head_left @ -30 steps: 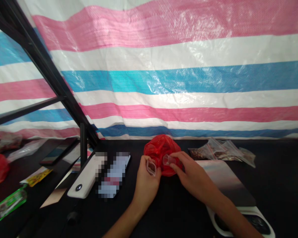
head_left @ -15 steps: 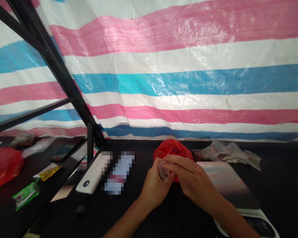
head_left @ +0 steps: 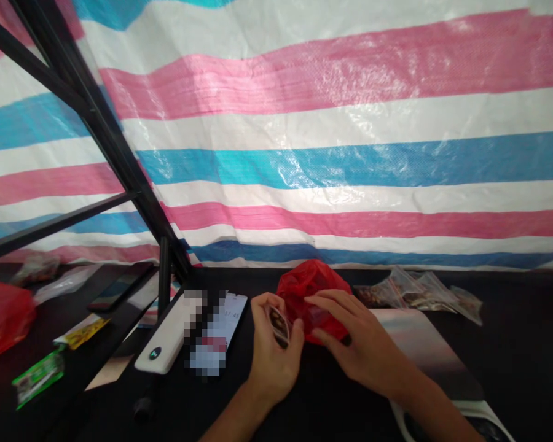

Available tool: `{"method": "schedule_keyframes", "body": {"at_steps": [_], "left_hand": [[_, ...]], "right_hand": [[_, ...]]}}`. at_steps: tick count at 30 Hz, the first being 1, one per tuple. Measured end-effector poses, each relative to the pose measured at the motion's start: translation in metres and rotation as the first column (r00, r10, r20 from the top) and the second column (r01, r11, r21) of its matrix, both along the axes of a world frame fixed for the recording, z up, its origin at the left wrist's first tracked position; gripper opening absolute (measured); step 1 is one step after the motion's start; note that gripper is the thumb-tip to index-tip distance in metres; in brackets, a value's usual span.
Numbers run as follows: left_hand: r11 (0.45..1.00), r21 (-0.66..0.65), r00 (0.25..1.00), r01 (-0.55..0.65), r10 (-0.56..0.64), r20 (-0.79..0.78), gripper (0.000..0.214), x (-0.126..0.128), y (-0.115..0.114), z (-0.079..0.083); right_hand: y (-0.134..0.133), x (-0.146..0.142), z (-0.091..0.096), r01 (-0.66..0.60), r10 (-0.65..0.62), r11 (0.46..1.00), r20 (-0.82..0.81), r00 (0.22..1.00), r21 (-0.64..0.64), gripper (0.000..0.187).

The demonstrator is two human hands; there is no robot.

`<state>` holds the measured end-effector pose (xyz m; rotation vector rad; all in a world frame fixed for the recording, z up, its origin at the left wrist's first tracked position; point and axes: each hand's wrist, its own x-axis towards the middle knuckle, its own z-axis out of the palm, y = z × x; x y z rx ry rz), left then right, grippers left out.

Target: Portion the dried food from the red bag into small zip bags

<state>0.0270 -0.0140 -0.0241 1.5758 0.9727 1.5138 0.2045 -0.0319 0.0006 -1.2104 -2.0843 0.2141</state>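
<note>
My left hand [head_left: 276,353] is closed around a small clear plastic bag [head_left: 279,325], its mouth spread open toward me and brown bits showing inside. To its right, my right hand [head_left: 357,344] is open, thumb and fingers apart, over the near right side of a red plastic bag [head_left: 311,282]. Nothing shows between those fingers. The red bag sits crumpled on the black table [head_left: 239,405] just beyond both hands; its contents are hidden. Under my right forearm lies a flat, silver-topped device [head_left: 431,344] with a white base, resembling a kitchen scale.
Several zip bags [head_left: 424,291] of brown pieces lie behind the device. On the left are a white power bank [head_left: 166,341] and a lit phone [head_left: 228,325]. Past a black post [head_left: 164,276] lie yellow [head_left: 85,331] and green [head_left: 39,374] packets and another red bag [head_left: 4,319].
My hands were together around the clear bag; now they are apart. The right hand has let go and opened toward the red bag, while the left has shifted left, showing the brown contents.
</note>
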Motion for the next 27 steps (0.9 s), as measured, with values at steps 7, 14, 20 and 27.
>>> {"method": "schedule_keyframes", "body": {"at_steps": [7, 14, 20, 27], "left_hand": [[0.903, -0.073, 0.906, 0.424, -0.422, 0.036, 0.053, -0.011, -0.004, 0.001], [0.921, 0.012, 0.91, 0.39, -0.383, -0.16, 0.057, -0.011, -0.001, -0.002], [0.935, 0.055, 0.652, 0.35, -0.201, -0.731, 0.038, -0.009, 0.008, 0.006], [0.941, -0.016, 0.676, 0.338, -0.255, -0.691, 0.018, -0.005, 0.006, 0.007]], "right_hand": [[-0.009, -0.027, 0.002, -0.093, 0.078, 0.994, -0.213, 0.974, -0.059, 0.024], [0.002, 0.005, 0.02, -0.006, -0.07, 0.983, -0.398, 0.915, -0.186, 0.025], [-0.005, 0.083, 0.046, 0.065, -0.176, 0.884, -0.201, 0.964, -0.463, 0.034], [-0.007, 0.123, 0.027, 0.213, -0.19, 0.827, 0.098, 0.977, -0.521, 0.032]]}}
